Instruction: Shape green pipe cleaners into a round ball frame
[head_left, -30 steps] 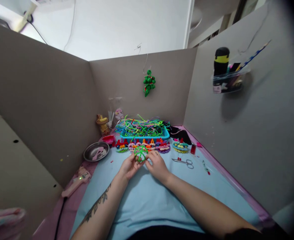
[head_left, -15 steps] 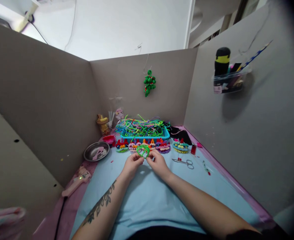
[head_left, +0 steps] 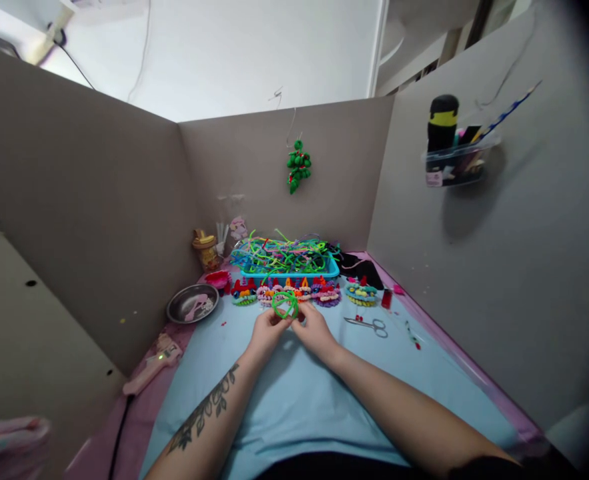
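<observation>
Both my hands meet over the middle of the blue cloth, pinching a bright green pipe cleaner (head_left: 285, 294) bent into a rounded loop with strands crossing inside it. My left hand (head_left: 267, 328) grips its lower left side between thumb and fingers. From the other side, my right hand (head_left: 316, 328) pinches it near the bottom, the fingertips of the two hands almost touching. Just behind the loop stands a row of colourful fuzzy pieces (head_left: 327, 293). Farther back, a blue tray (head_left: 294, 275) is heaped with loose pipe cleaners (head_left: 299, 255).
Scissors (head_left: 369, 325) lie to the right, near a small green-and-red piece (head_left: 413, 336). On the left are a metal bowl (head_left: 179, 309) and a glue gun (head_left: 151, 370) with a lit green light. Grey panels (head_left: 274, 173) enclose the table; a green ornament (head_left: 299, 168) hangs at the back.
The green loop has tipped slightly and shifted a little left, showing more of its crossing strands. My hands have drawn slightly closer together beneath it.
</observation>
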Tool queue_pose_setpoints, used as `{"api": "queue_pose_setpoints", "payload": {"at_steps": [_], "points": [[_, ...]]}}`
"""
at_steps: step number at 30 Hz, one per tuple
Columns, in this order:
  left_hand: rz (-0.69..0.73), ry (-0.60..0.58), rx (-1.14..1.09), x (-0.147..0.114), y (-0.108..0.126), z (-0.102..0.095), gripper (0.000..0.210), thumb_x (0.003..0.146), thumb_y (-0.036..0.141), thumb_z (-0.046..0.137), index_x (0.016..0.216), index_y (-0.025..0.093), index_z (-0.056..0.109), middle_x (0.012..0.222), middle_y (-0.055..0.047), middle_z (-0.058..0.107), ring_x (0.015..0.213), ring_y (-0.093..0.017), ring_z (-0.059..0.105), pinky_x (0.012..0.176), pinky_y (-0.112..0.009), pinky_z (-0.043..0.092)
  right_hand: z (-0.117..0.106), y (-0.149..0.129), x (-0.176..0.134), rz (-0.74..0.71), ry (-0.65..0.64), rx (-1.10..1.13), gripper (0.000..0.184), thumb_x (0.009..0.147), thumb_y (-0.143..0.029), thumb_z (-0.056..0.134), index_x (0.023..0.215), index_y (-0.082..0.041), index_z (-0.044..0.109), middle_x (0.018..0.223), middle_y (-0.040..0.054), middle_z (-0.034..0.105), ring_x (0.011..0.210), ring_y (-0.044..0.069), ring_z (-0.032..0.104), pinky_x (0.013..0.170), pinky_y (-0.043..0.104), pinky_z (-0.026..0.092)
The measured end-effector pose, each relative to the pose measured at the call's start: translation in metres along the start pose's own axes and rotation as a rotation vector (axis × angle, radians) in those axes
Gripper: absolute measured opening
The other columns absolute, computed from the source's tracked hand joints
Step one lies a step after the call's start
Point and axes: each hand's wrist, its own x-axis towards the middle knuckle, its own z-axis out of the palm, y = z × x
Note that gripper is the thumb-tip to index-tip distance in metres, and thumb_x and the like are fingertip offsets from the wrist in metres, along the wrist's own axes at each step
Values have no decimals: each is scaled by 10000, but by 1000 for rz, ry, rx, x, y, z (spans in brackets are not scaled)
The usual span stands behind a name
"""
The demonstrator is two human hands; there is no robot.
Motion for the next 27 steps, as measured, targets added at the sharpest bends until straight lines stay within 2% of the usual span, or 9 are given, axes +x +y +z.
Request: {"api": "queue_pose_setpoints", "payload": {"at_steps": [8, 16, 20, 27], "points": [[-40, 34, -11, 0, -1, -3, 159, 544, 166, 754, 667, 115, 667, 664, -32, 672, 615, -143, 574, 655, -243, 422, 0, -1, -1, -32, -4, -61, 80, 677, -124, 465, 690, -197, 493, 701, 8, 493, 665, 154, 459, 607, 258, 357], [-37, 49, -19, 0, -1, -3, 158, 528, 162, 758, 646, 116, 663, 643, -30, 668, 601, -141, 568, 644, -245, 421, 1, 1, -2, -17, 15, -88, 76, 684, -136, 458, 711, -198, 494, 715, 12, 498, 674, 156, 460, 602, 254, 346], [-50, 66, -5, 0, -4, -5, 167, 509, 153, 765, 622, 116, 647, 616, -20, 656, 577, -130, 552, 622, -236, 412, 0, 3, 0, 10, 30, -111, 73, 661, -126, 459, 661, -198, 472, 683, 7, 481, 651, 155, 453, 583, 254, 327], [-38, 37, -37, 2, -7, -7, 263, 561, 241, 752, 778, 120, 664, 730, -34, 663, 665, -139, 562, 654, -241, 424, -2, -1, -3, -40, 30, -94, 73, 682, -127, 454, 659, -194, 473, 683, 2, 485, 663, 146, 464, 606, 248, 344]]}}
